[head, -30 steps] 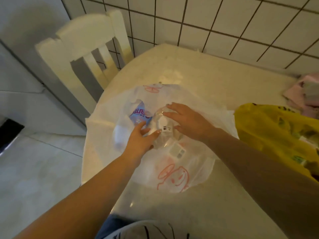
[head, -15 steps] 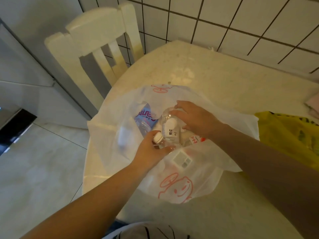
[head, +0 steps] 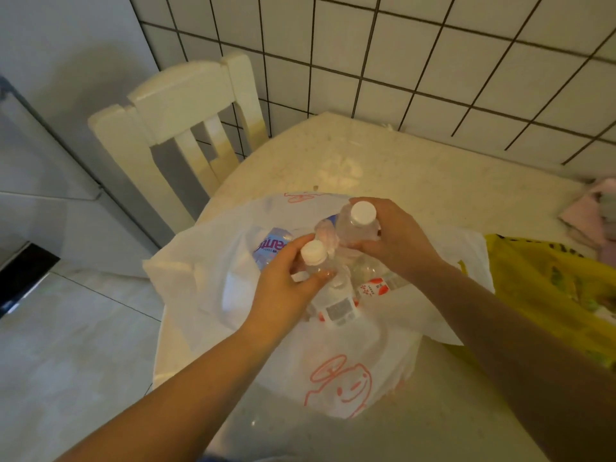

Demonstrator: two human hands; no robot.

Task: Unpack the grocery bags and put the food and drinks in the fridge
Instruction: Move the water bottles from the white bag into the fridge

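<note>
Left hand (head: 283, 288) curled round the neck of a clear bottle (head: 328, 291), white cap up, its base down inside the white bag (head: 333, 345). Right hand (head: 396, 238) gripping a second bottle (head: 356, 225), raised above the bag's mouth. Blue-labelled bottle (head: 271, 245) lying in the bag, left of both. Yellow bag (head: 546, 288) just right of the white bag, on the table (head: 433, 181).

Two clear bottles with white caps stand upright above the open white bag (head: 333, 355). The near bottle (head: 325, 285) and the far bottle (head: 357, 228) are almost touching. The bag has a red smiley drawing, sits at the table's (head: 433, 181) left edge, and holds a blue-labelled bottle (head: 271, 245).
</note>
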